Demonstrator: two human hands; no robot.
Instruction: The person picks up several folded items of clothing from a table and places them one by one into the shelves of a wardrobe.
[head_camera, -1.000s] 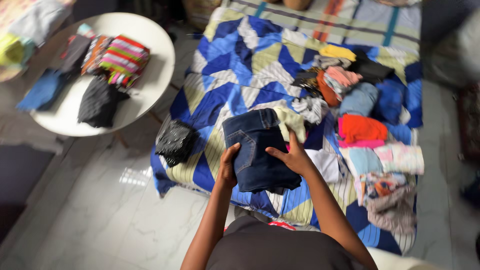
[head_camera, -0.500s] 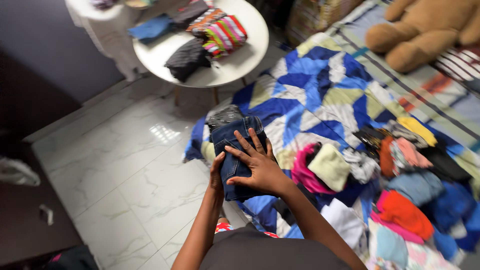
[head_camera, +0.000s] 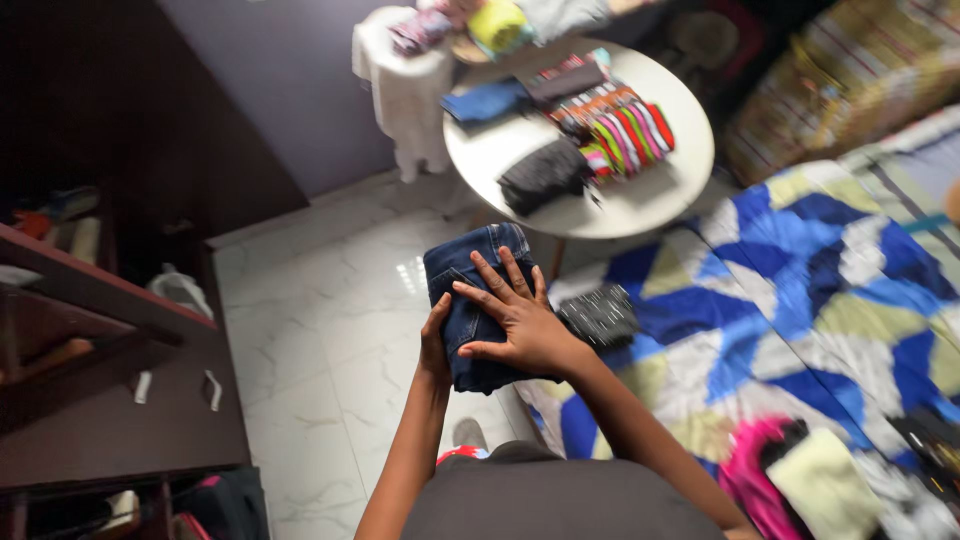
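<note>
I hold a folded pair of dark blue jeans (head_camera: 468, 270) in the air over the floor, between the bed and a dark cabinet. My left hand (head_camera: 436, 340) grips the jeans' left edge from below. My right hand (head_camera: 512, 315) lies flat on top of them with its fingers spread. A small folded black speckled garment (head_camera: 600, 315) lies on the bed corner just right of my right hand.
A round white table (head_camera: 640, 205) carries a black folded garment (head_camera: 543, 175), striped cloths (head_camera: 620, 125) and a blue one (head_camera: 485, 100). The blue patterned bedspread (head_camera: 800, 290) holds pink and pale garments (head_camera: 800, 475). A dark wooden cabinet (head_camera: 110, 400) stands left. White marble floor (head_camera: 320, 340) lies between.
I have lifted the jeans off the bed and turned left. The view has swung from the clothes pile toward the table, floor and cabinet. My right hand now presses flat on top.
</note>
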